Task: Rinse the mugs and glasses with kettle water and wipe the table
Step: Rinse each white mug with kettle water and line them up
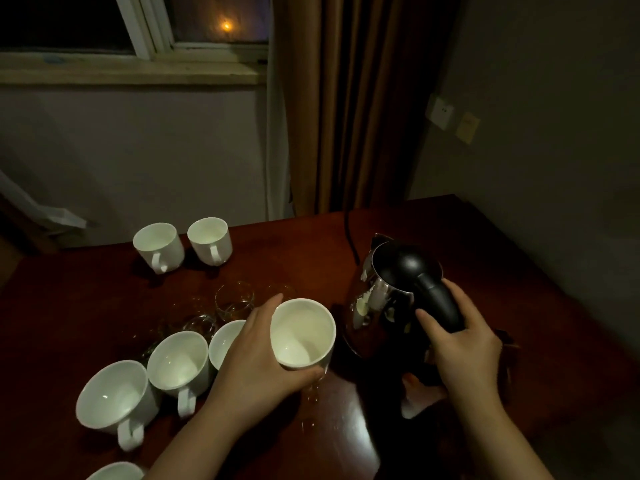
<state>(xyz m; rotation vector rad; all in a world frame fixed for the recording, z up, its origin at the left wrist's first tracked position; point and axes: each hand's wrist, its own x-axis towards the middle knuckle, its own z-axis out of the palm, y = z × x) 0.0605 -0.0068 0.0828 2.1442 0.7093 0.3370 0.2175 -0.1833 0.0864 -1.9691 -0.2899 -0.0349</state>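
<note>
Dark window (104,19), brown curtain (363,98), wall socket (440,112), black power cord (349,233)

- A white mug (302,332) sits upright, open end up, gripped by the left hand (258,363) just beside the kettle.
- The kettle (388,299), shiny steel with a black lid and handle, stands on the dark red table (104,299); the right hand (460,336) grips its handle.
- Other white mugs: two at the far edge (158,245), several near left (178,362).
- Clear glasses (233,299) stand between the mug groups.
</note>
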